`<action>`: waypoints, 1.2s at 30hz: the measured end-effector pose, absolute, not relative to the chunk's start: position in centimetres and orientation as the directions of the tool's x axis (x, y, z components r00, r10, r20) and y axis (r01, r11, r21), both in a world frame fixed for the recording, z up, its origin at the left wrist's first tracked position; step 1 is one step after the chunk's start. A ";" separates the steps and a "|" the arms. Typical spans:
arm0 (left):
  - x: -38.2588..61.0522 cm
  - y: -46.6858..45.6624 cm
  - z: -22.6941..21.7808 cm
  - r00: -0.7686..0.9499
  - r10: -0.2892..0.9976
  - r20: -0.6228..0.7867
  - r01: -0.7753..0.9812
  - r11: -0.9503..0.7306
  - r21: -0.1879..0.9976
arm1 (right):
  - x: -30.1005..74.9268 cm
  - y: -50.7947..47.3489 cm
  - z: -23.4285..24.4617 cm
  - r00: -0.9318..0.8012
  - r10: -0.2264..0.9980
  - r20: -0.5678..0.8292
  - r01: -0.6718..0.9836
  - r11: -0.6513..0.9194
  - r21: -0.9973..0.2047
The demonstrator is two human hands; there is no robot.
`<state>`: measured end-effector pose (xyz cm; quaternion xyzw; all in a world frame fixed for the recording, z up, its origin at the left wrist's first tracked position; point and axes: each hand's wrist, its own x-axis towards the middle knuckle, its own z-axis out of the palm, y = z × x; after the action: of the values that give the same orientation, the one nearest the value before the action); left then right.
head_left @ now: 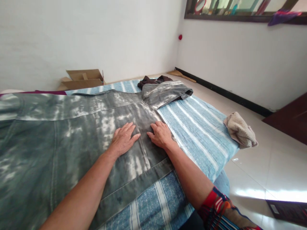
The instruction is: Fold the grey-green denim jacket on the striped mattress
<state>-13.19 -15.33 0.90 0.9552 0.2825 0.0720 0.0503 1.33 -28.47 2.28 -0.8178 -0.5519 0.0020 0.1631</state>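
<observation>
A grey-green jacket (79, 147) with pale blotches lies spread out over the bed. My left hand (123, 139) rests flat on it, fingers stretched and thumb apart. My right hand (160, 133) lies on the jacket near its right side edge, palm down with the fingers partly spread. Both hands press on the cloth without gripping it. One sleeve (168, 92) of the jacket extends to the far right. The other end of the jacket runs out of view at the left.
A blue and white striped sheet (199, 127) covers the bed. Dark clothing (153, 80) lies behind the sleeve. A beige cloth (240, 130) hangs at the bed's right corner. An opened cardboard box (83, 83) stands by the wall. Tiled floor (263, 163) extends on the right.
</observation>
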 end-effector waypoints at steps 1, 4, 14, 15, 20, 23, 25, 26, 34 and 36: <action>-13.2 -15.3 0.9 0.831 0.544 0.115 0.530 -0.837 0.137 | 1.3 -28.5 2.3 0.391 0.904 0.174 0.901 -0.339 -0.270; -13.2 -15.3 0.9 0.830 0.543 0.126 0.528 -0.839 0.135 | 1.4 -28.5 2.4 0.393 0.903 0.174 0.901 -0.340 -0.270; -13.2 -14.6 0.4 0.832 0.537 0.141 0.526 -0.843 0.112 | 1.4 -28.4 2.4 0.392 0.902 0.182 0.900 -0.335 -0.279; -13.2 -14.5 0.4 0.832 0.535 0.147 0.524 -0.845 0.111 | 1.4 -28.4 2.5 0.392 0.902 0.180 0.899 -0.334 -0.282; -13.0 -14.5 0.7 0.833 0.535 0.142 0.525 -0.845 0.104 | 1.4 -28.6 2.8 0.389 0.907 0.164 0.894 -0.329 -0.304; -13.0 -14.6 1.1 0.834 0.535 0.133 0.527 -0.845 0.096 | 1.4 -28.8 2.9 0.385 0.909 0.158 0.896 -0.327 -0.302; -13.0 -14.4 1.1 0.835 0.534 0.135 0.525 -0.845 0.097 | 1.3 -29.1 3.1 0.387 0.909 0.153 0.895 -0.330 -0.300; -12.9 -14.3 1.1 0.835 0.532 0.139 0.523 -0.846 0.098 | 1.2 -29.3 3.3 0.389 0.909 0.152 0.894 -0.332 -0.302; -12.8 -13.9 0.9 0.839 0.526 0.138 0.524 -0.850 0.053 | -2.1 -36.7 7.1 0.319 0.933 0.166 0.683 -0.105 -0.723; -12.7 -13.9 1.0 0.843 0.522 0.130 0.522 -0.852 0.040 | -3.0 -40.6 7.2 0.026 0.989 0.143 0.360 0.124 -0.925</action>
<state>-12.73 -13.89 1.03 0.9599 0.2720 0.0681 0.0016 -2.98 -40.63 7.20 -0.5600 -0.6023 0.3525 0.4465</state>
